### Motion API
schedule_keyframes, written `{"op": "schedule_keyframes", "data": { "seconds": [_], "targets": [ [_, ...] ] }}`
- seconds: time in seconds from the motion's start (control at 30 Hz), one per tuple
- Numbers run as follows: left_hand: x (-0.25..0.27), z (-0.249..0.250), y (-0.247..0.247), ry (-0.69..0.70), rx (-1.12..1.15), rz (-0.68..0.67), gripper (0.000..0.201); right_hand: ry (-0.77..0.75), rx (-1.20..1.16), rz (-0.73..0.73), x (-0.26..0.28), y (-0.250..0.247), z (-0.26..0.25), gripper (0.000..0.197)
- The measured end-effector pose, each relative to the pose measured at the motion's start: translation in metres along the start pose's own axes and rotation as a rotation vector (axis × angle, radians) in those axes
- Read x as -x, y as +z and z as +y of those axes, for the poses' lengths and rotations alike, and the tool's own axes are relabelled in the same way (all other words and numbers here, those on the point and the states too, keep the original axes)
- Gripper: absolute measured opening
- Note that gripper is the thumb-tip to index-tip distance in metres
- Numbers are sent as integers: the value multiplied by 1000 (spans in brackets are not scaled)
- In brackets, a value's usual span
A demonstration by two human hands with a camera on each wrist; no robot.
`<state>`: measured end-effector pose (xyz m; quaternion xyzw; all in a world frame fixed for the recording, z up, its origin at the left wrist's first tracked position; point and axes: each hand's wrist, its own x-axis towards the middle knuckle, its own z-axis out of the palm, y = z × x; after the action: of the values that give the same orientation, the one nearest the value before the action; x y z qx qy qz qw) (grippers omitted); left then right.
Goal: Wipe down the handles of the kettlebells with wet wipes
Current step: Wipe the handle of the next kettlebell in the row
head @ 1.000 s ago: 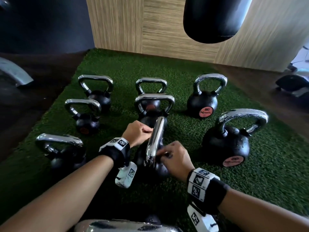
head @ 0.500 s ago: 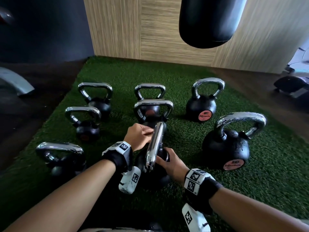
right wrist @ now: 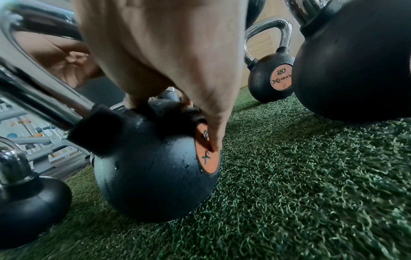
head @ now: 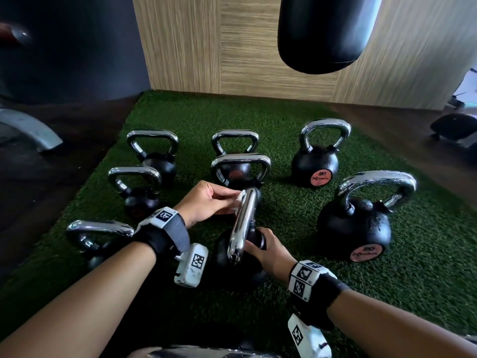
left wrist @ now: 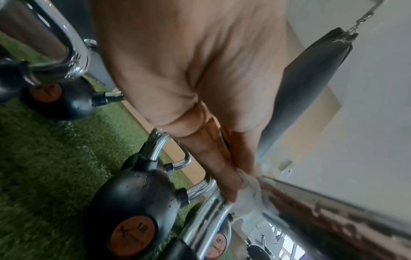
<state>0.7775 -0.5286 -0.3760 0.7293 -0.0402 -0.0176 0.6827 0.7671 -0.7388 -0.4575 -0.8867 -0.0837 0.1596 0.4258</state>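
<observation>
A black kettlebell with a chrome handle stands on green turf in front of me. My left hand pinches a white wet wipe against the far end of that handle; the left wrist view shows the wet wipe under the fingertips. My right hand grips the black ball of the kettlebell from the right, thumb on its orange label.
Several more chrome-handled kettlebells stand around on the turf mat, the nearest a large one at right and one at left. A black punching bag hangs ahead before a wood-panel wall. Dark floor borders the mat.
My left hand has loosened from a closed fist, and the white wipe now shows at the handle's far end. My right hand slid from the handle's near end down onto the ball.
</observation>
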Motion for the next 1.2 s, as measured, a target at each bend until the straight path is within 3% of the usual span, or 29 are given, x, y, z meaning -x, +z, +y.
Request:
{"op": "schedule_keyframes", "data": {
  "seconds": [0.17, 0.33, 0.53, 0.63, 0.7, 1.2],
  "targets": [
    [6, 12, 2, -39, 17, 12, 22, -14, 8, 5, -1, 0, 1, 75],
    [27, 20, -9, -154, -83, -170, 18, -19, 12, -4, -2, 0, 3, 74],
    [36, 20, -8, -184, -101, -145, 13, -25, 19, -1, -3, -1, 3, 75],
    [48, 14, -10, -243, -136, -254, 27, -36, 27, 4, -2, -1, 3, 75],
    [55, 13, -11, -242, -143, -297, 23, -33, 33, 1, -1, -2, 2, 75],
    [77, -8, -2, -174, -393, -234, 32, -25, 71, -1, -4, -2, 4, 74]
  ]
}}
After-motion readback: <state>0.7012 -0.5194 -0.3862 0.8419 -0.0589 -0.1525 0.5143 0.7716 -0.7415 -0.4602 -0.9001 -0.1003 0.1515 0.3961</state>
